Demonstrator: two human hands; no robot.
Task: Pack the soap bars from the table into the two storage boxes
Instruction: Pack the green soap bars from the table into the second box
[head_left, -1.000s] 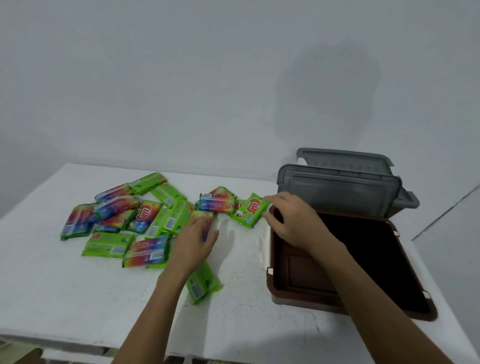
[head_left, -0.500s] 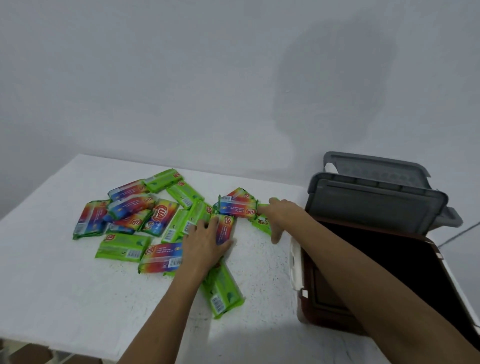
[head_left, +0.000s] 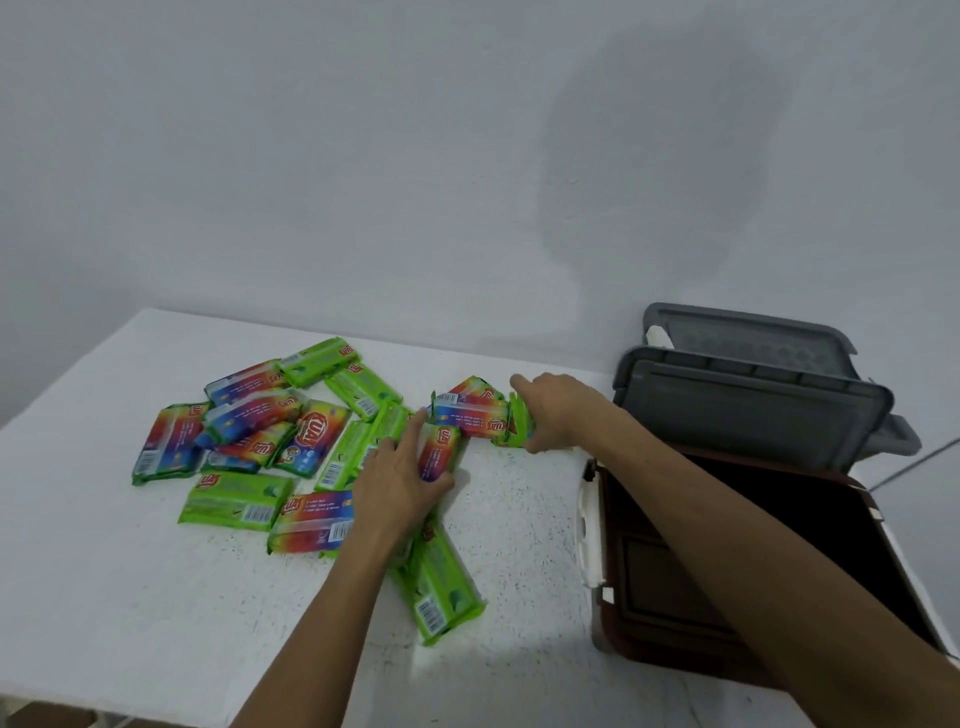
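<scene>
Soap bars (head_left: 244, 415) in green and rainbow wrappers lie heaped on the worktop (head_left: 104, 597), left of the open brown storage box (head_left: 654, 608), which my right forearm crosses. Fingers (head_left: 414, 431) of my left hand (head_left: 400, 478) pinch a rainbow bar (head_left: 440, 452); my right hand (head_left: 558, 410) grips a green bar (head_left: 519, 428) on edge.

A single wide-angle view from the person's head looks forward and down over the table (head_left: 104, 597) toward the wall (head_left: 311, 156) — close enough that both forearms (head_left: 322, 623) enter from the bottom edge — and its margins seem slightly bowed.
</scene>
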